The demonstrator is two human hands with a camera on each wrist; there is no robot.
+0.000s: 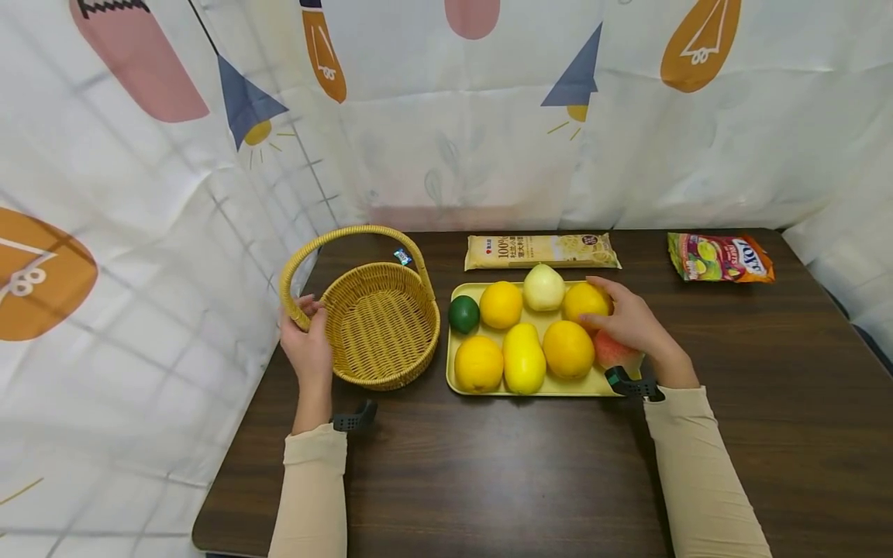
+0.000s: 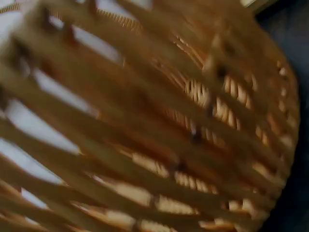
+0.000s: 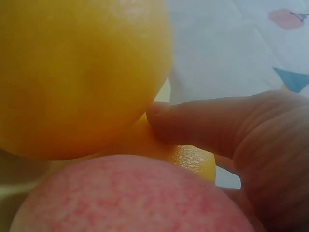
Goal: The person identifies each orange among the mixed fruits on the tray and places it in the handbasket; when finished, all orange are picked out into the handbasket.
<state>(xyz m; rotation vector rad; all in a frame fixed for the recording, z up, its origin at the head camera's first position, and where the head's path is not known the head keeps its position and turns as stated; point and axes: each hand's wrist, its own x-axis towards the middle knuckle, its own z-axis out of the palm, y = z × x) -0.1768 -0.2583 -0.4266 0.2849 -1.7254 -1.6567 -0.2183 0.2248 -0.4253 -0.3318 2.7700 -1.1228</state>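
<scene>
On the left, a yellow wicker basket (image 1: 384, 325) stands upright with nothing in it. My left hand (image 1: 310, 349) holds the lower left part of its arched handle (image 1: 349, 234). Woven strands of the basket (image 2: 145, 116) fill the left wrist view, blurred. At the back right of a yellow tray (image 1: 543, 319), my right hand (image 1: 635, 322) grips an orange (image 1: 584, 301) between thumb and fingers. A red peach (image 1: 614, 353) lies under that hand, partly covered. In the right wrist view, the thumb (image 3: 193, 118) presses the held orange (image 3: 195, 162), behind another orange (image 3: 82, 72) and the peach (image 3: 135, 198).
Also in the tray are a pale pear (image 1: 543, 287), a long yellow fruit (image 1: 524, 360), a small dark green fruit (image 1: 463, 314) and more oranges (image 1: 501, 304). Behind it lies a noodle packet (image 1: 540, 252). A colourful snack bag (image 1: 721, 258) sits back right; a small blue wrapper (image 1: 402, 256) lies behind the basket.
</scene>
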